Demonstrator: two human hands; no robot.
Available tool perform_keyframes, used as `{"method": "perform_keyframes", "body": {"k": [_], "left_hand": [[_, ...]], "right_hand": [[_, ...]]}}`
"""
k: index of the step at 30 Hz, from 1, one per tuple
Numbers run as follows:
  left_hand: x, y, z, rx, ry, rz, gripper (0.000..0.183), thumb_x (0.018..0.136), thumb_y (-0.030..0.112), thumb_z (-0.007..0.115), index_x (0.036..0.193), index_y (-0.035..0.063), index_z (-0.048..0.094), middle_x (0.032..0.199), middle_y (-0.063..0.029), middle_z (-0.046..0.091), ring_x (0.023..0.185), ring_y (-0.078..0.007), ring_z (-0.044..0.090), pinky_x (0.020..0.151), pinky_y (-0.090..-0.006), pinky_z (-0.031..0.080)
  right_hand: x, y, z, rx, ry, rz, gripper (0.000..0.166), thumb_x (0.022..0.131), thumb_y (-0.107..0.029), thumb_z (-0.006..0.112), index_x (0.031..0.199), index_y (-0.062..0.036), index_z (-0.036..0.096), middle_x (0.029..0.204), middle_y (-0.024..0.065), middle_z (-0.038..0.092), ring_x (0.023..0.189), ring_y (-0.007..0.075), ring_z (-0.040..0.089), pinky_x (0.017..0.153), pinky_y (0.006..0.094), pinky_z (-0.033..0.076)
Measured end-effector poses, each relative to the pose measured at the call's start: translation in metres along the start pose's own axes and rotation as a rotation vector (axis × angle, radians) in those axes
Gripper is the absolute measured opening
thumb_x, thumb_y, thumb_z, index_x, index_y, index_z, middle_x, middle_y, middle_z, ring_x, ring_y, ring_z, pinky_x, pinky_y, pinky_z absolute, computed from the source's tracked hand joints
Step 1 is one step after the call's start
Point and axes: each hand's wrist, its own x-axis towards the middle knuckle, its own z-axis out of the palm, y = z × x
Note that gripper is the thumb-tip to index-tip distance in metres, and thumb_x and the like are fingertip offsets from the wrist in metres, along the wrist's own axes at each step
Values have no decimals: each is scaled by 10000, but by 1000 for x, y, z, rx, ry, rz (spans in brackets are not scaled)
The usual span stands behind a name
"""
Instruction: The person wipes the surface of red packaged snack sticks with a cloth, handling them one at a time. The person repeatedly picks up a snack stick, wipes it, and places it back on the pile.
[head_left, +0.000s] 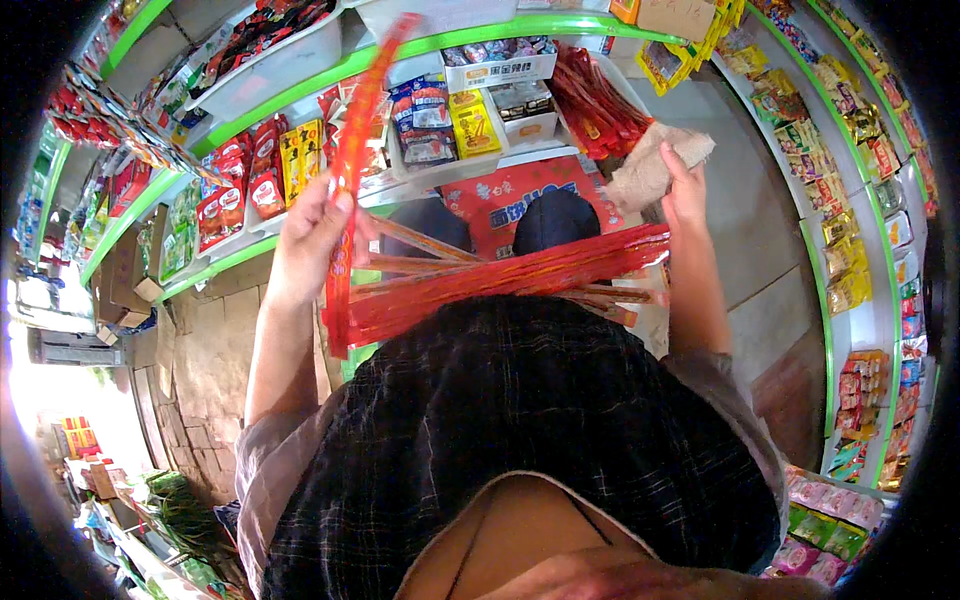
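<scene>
Upright in my left hand (311, 225) is a long, narrow red snack packet (369, 120), pinched between thumb and fingers; its upper end is blurred. My right hand (686, 184) grips a crumpled beige cloth (651, 161), which hangs over the near end of a pile of similar red packets. Across my lap lies a bundle of long red packets (510, 274), with a few brownish strips (427, 241) poking out beneath it. Beyond my knees (559, 221) sits a red printed carton (487, 184).
Ahead is a green-edged shelf (450, 37) with white bins of bagged snacks (424, 120). More long red packets (596, 97) fill a bin at its right. Snack shelves (847, 150) line the right side. Cardboard boxes (120, 270) stand at left, near worn paving (202, 367).
</scene>
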Motion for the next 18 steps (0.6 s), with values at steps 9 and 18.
{"method": "perform_keyframes", "body": {"k": [9, 18], "left_hand": [[61, -15, 96, 506, 205, 504, 346, 891, 96, 525, 1230, 39, 489, 1252, -190, 478, 1152, -270, 488, 963, -356, 391], [61, -12, 120, 1064, 87, 744, 627, 752, 69, 593, 1347, 195, 440, 1461, -246, 124, 1326, -486, 146, 1062, -516, 204]], "right_hand": [[-87, -68, 151, 546, -538, 389, 762, 879, -643, 311, 1362, -54, 329, 1280, 144, 475, 1141, 266, 494, 946, 420, 421], [-126, -60, 172, 288, -539, 130, 489, 838, -229, 670, 1202, -25, 414, 1065, 29, 525, 981, 108, 513, 848, 286, 432]]}}
